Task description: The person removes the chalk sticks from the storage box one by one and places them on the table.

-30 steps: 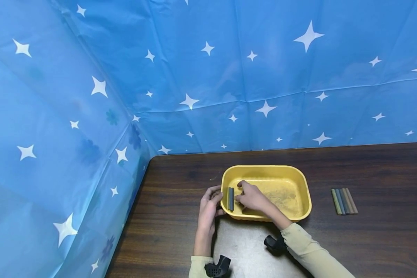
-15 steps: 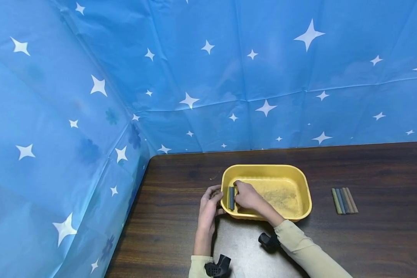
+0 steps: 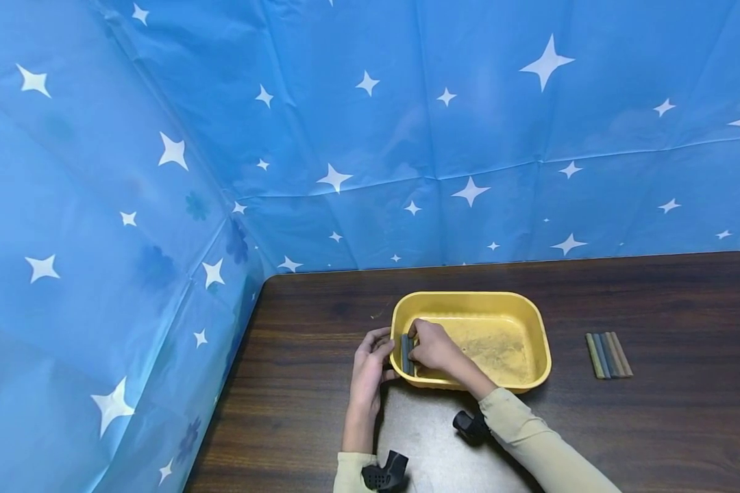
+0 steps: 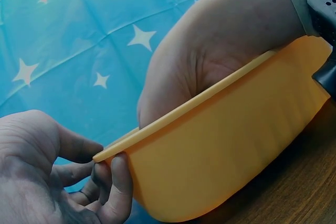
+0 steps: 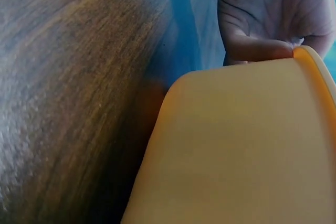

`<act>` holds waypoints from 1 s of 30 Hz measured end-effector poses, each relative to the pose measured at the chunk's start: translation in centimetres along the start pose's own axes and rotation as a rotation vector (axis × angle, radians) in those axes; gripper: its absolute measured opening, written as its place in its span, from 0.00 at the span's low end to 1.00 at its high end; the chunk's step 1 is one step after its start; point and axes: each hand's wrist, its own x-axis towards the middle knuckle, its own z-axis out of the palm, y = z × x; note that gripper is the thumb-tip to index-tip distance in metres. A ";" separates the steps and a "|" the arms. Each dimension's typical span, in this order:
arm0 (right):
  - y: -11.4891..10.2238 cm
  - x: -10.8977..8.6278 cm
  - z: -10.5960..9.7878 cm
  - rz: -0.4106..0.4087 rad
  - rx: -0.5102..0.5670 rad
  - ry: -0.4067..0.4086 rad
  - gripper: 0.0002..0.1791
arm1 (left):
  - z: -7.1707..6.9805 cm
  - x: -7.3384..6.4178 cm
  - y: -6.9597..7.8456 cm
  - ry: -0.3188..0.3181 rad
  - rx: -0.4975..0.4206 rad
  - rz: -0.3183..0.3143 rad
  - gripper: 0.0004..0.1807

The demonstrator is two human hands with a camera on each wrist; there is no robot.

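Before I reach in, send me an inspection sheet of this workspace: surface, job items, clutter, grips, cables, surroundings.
surface: dark wood-grain table, a glossy patch of light near the front
job items: yellow tub on the table, dark smudges on its floor; upright-laid sticks at its left end; a side-by-side row of coloured sticks on the table to its right
clutter: nothing seen
grips: left hand pinches the tub's left rim; right hand inside the tub, fingertips at the sticks, hold unclear
cables: nothing seen
surroundings: blue star-print sheet behind and to the left
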 end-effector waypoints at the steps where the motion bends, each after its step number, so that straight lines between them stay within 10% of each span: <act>1: 0.0 0.0 0.1 -0.008 -0.020 0.011 0.16 | 0.0 0.0 0.0 0.000 -0.003 0.000 0.21; 30: -0.3 -0.2 0.7 -0.063 -0.024 0.163 0.10 | 0.0 0.0 0.1 0.010 0.020 -0.001 0.20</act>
